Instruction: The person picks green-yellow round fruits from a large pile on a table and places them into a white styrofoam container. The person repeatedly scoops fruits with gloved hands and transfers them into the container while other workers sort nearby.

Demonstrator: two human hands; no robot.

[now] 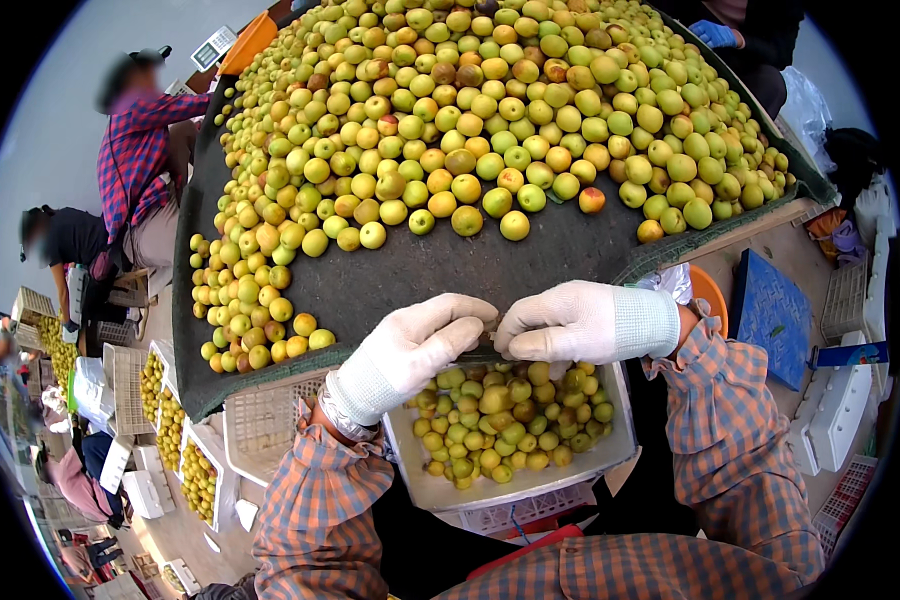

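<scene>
My left hand (420, 350) and my right hand (560, 325), in white knit gloves, meet above the front edge of a sloping dark-lined sorting table (530, 265). Both have curled fingers, their tips close together; whatever they may hold is too hidden to make out. Just below them sits a white crate of small yellow-green fruit (500, 430). Beyond my hands a large heap of similar fruit (470, 120), some tinged red or brown, covers much of the table.
An orange tub (705, 300) and blue board (770, 320) lie right. Left are an empty plastic crate (260, 430), fruit-filled white boxes (200, 475) and co-workers, one in a checked shirt (135, 150). A scale (213, 47) and blue-gloved hand (712, 33) show at the back.
</scene>
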